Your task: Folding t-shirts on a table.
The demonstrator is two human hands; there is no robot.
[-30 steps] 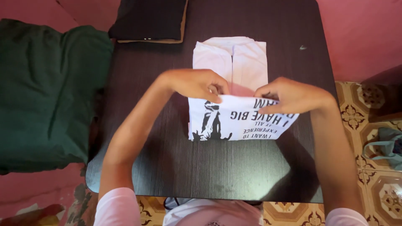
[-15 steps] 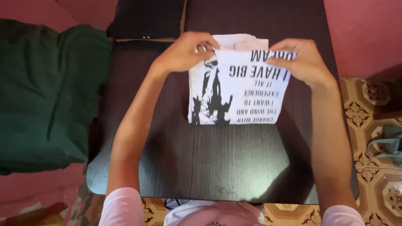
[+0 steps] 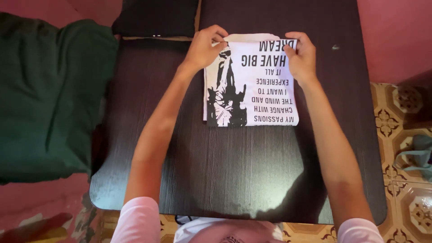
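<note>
A white T-shirt (image 3: 265, 96) with a black figure print and black lettering lies folded into a rectangle on the dark wooden table (image 3: 225, 171). My left hand (image 3: 204, 45) pinches its far left corner. My right hand (image 3: 301, 56) grips its far right corner, thumb on the fabric. Both hands press the folded top layer down at the shirt's far edge.
A dark folded cloth (image 3: 155, 18) sits at the table's far left corner. A green fabric heap (image 3: 49, 94) lies on a pink surface to the left. Patterned floor tiles (image 3: 405, 180) and a teal item (image 3: 416, 153) are on the right.
Both hands carried the shirt's near half up and away from me, folding it over the far half. The shirt now lies flat as a smaller rectangle with the print facing up.
</note>
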